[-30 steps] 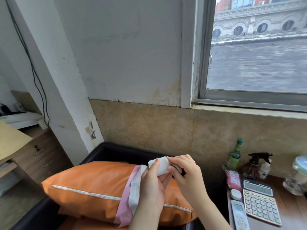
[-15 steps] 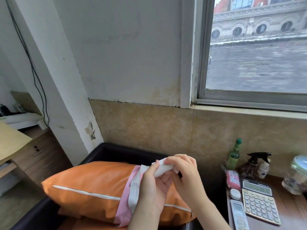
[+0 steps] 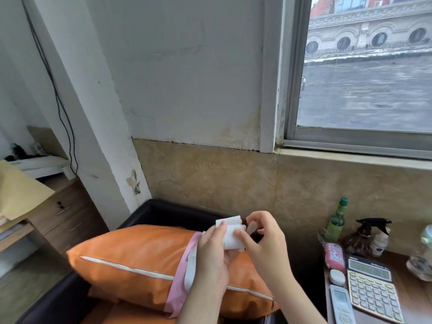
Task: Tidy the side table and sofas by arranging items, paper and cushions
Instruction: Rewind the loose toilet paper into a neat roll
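We've got the left hand (image 3: 211,258) curled round a folded white paper (image 3: 230,232), its pink-and-white tail (image 3: 187,270) draping down at seven o'clock, while the right hand (image 3: 261,237) pinches the fold's right edge with thumb and fingertips. Both hover over one orange cushion (image 3: 140,260) on the black sofa (image 3: 163,210), which backs against the tiled wall. At three o'clock the side table (image 3: 413,302) is crowded: one calculator (image 3: 371,293), one remote (image 3: 341,305), one green bottle (image 3: 336,220), one spray bottle (image 3: 364,235).

Cushion (image 3: 140,263) on sofa (image 3: 58,300), left of bench (image 3: 416,298). At bench's back edge: bottle (image 3: 336,220), sprayer (image 3: 367,235). Calculator (image 3: 374,293) in front, remote (image 3: 341,305) left of it.
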Demonstrator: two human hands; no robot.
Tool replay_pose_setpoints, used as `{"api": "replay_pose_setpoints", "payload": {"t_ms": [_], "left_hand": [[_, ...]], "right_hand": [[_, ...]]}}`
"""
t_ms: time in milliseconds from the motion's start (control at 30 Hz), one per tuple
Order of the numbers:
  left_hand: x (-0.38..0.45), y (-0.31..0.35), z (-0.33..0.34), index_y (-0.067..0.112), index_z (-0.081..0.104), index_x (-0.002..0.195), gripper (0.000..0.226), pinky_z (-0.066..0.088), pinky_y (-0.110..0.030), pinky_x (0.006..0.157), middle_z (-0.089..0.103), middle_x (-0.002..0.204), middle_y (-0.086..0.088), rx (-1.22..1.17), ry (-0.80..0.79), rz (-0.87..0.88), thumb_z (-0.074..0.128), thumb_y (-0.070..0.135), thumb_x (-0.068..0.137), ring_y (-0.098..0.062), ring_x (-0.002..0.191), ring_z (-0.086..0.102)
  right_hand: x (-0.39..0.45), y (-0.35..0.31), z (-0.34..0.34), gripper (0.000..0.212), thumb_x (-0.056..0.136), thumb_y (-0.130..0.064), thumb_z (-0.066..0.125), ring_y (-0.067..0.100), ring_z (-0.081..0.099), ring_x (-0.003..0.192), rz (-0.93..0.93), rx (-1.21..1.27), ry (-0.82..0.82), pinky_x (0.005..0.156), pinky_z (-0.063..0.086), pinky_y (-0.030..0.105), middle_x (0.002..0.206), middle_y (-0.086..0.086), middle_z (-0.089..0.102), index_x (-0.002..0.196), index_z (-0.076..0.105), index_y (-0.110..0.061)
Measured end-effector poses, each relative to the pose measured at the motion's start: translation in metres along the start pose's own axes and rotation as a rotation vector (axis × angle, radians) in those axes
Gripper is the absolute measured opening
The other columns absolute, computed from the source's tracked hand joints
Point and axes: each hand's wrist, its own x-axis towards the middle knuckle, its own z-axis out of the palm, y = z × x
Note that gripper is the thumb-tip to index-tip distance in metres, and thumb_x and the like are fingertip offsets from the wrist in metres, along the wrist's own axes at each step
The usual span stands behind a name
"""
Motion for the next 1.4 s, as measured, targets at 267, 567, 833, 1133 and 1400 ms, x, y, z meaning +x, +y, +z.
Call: {"api": "replay_pose_setpoints", "payload": {"t_ms": [267, 567, 833, 1133, 1400], "left_hand": [[0.002, 0.005, -0.004, -0.005, 0.057, 0.112, 0.027, 0.055, -0.034, 0.063, 0.066, 0.098, -0.025, -0.111, 0.085, -0.099, 0.044, 0.014, 0.098, -0.033, 0.086, 0.066], [0.022, 0.017, 0.016, -0.009, 0.063, 0.097, 0.033, 0.057, -0.031, 0.063, 0.069, 0.084, -0.023, -0.240, 0.047, -0.146, 0.033, 0.006, 0.094, -0.032, 0.080, 0.065], [0.036, 0.011, 0.030, -0.008, 0.062, 0.110, 0.035, 0.044, -0.044, 0.098, 0.065, 0.109, -0.030, -0.145, 0.014, -0.042, 0.044, 0.018, 0.097, -0.036, 0.100, 0.063], [0.067, 0.017, 0.058, -0.003, 0.061, 0.095, 0.026, 0.051, -0.027, 0.061, 0.065, 0.080, -0.017, -0.217, 0.134, -0.066, 0.044, 0.015, 0.096, -0.024, 0.067, 0.064], [0.075, 0.015, 0.053, -0.011, 0.059, 0.100, 0.034, 0.049, -0.039, 0.084, 0.066, 0.085, -0.027, -0.268, 0.077, -0.095, 0.035, 0.011, 0.093, -0.031, 0.072, 0.066]], "right_hand": [[0.005, 0.019, 0.003, 0.048, 0.068, -0.022, 0.068, -0.002, 0.043, 0.119, -0.342, -0.186, -0.336, 0.099, 0.023, 0.031, 0.113, -0.021, 0.061, 0.111, 0.053, -0.037], [0.032, 0.009, 0.003, 0.020, 0.079, -0.029, 0.054, -0.004, 0.049, 0.091, -0.106, -0.009, -0.334, 0.086, 0.039, 0.028, 0.083, -0.020, 0.052, 0.089, 0.065, -0.015], [0.056, 0.022, 0.016, 0.025, 0.079, -0.019, 0.070, 0.004, 0.057, 0.087, 0.047, 0.066, -0.207, 0.075, 0.047, 0.024, 0.088, -0.013, 0.060, 0.087, 0.051, -0.034], [0.098, 0.042, 0.007, 0.043, 0.070, -0.013, 0.056, 0.001, 0.047, 0.109, -0.422, -0.134, -0.365, 0.089, 0.031, 0.021, 0.110, -0.018, 0.060, 0.107, 0.055, -0.035], [0.104, 0.048, 0.010, 0.029, 0.082, -0.036, 0.041, -0.004, 0.044, 0.093, -0.258, -0.029, -0.464, 0.081, 0.031, 0.017, 0.084, -0.019, 0.053, 0.083, 0.060, -0.014]]}}
